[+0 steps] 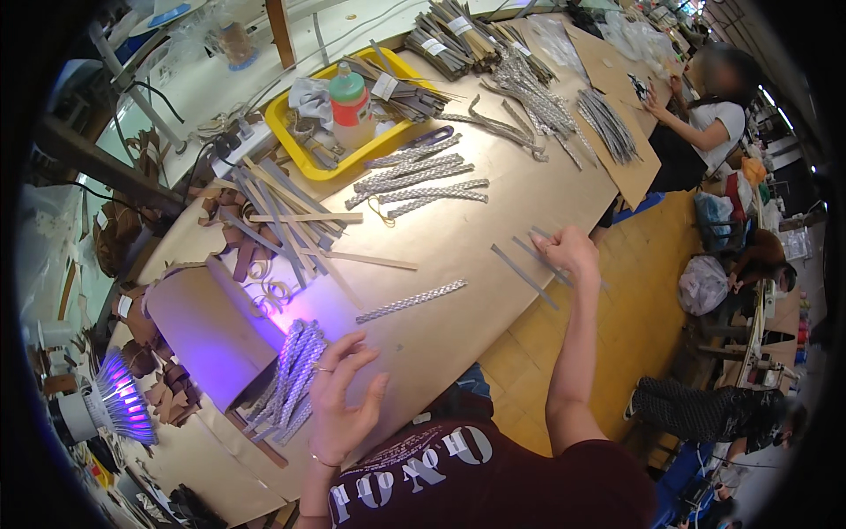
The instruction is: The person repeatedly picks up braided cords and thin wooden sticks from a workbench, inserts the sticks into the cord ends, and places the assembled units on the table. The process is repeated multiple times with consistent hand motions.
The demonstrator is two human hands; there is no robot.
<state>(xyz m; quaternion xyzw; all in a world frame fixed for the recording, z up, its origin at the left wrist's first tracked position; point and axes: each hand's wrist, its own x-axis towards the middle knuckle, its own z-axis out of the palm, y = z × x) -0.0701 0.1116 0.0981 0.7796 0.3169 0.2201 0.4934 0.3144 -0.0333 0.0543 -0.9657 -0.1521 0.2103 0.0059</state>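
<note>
My left hand hovers at the near side of the table with its fingers apart and nothing in them. Beside it lies a pile of silvery braided straps, lit violet. My right hand is at the table's right edge, fingers curled and pinched on a thin grey strip. Another flat grey strip rests just left of it, partly past the edge. A single braided strap lies between my hands. Farther back are several more braided straps in a row.
A yellow tray holds a green-capped bottle and strips. A curved brown cover and a violet lamp stand at left. Loose strips lie mid-left. Bundled strips sit at the back. A co-worker sits far right.
</note>
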